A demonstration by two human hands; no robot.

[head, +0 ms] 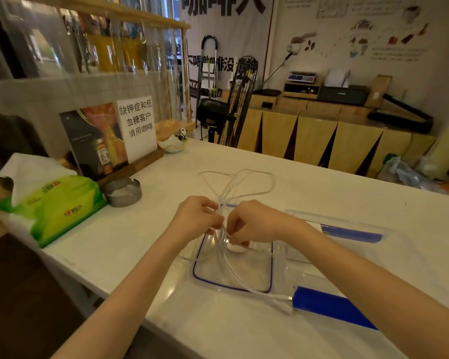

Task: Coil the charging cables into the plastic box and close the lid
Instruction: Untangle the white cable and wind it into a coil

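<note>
White charging cables [254, 186] lie in loose loops on the white counter, and their strands run down across the clear plastic box [200, 277]. The box has a blue-edged rim and a blue clip [329, 305] at its near right. Its clear lid [368, 229] with a blue clip lies to the right of the box. My left hand [196, 218] pinches the gathered strands above the box's far edge. My right hand [254, 224] grips the same bundle, with a round white charger puck [236, 247] just below its fingers. A cable plug [283, 303] rests by the near blue clip.
A green tissue pack [55, 206] and a metal ashtray [123, 191] sit on the counter to the left. Behind them stands a sign holder [138, 128] and a small bowl with a panda figure [173, 142]. A fan [233, 104] stands beyond the counter's far edge.
</note>
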